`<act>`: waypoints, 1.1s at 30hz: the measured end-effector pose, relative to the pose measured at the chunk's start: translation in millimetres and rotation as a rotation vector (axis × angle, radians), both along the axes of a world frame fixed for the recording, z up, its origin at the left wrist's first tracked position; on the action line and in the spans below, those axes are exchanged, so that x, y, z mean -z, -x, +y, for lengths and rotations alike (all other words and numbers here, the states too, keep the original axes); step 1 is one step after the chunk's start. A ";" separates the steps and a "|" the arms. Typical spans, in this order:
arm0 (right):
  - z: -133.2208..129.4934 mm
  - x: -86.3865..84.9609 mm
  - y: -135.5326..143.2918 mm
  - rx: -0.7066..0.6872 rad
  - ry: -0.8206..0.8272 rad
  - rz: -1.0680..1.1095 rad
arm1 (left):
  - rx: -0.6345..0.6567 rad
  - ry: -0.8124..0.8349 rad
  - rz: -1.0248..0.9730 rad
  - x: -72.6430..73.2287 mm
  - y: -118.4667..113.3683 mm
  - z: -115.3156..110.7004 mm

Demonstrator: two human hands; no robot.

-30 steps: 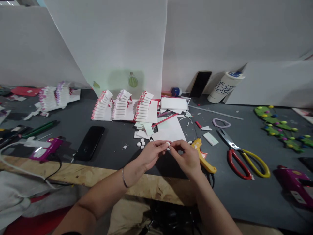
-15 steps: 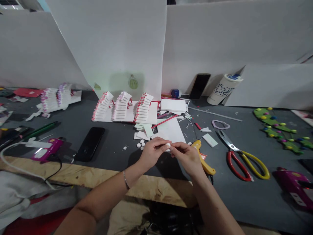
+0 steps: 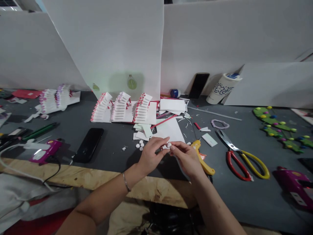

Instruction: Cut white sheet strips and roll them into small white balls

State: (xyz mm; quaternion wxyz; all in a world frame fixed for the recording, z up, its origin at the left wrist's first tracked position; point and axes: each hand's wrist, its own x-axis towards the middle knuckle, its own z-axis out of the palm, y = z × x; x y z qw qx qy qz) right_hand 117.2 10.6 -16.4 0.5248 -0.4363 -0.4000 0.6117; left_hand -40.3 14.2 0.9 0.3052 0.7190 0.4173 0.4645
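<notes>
Both hands meet above table (image 3: 117, 137) edge. Left hand (image 3: 150, 156) and right hand (image 3: 187, 158) pinch small white ball (image 3: 168, 144) between fingertips, lifted for close work; spare balls (image 3: 140, 144) near.

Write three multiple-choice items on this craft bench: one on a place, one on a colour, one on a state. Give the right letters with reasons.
1. Where does the black phone lie?
A. Flat on the dark mat, left of both hands
B. Propped against the cup
C. Under the scissors

2. What colours are the handles of the scissors?
A. Blue and green
B. Red and yellow
C. Both black

3. What is the state of the small white piece?
A. Lying loose on the table
B. Glued onto the paper rows
C. Pinched between fingertips of the left hand and right hand

Answers:
1. A, it lies flat on the mat, left of the hands.
2. B, one loop is red, the other yellow.
3. C, the fingertips of both hands meet around it above the mat.
</notes>
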 end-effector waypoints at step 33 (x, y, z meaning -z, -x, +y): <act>0.7 -6.9 3.1 -0.129 0.118 0.176 | 0.019 0.130 -0.262 -2.9 -2.0 2.9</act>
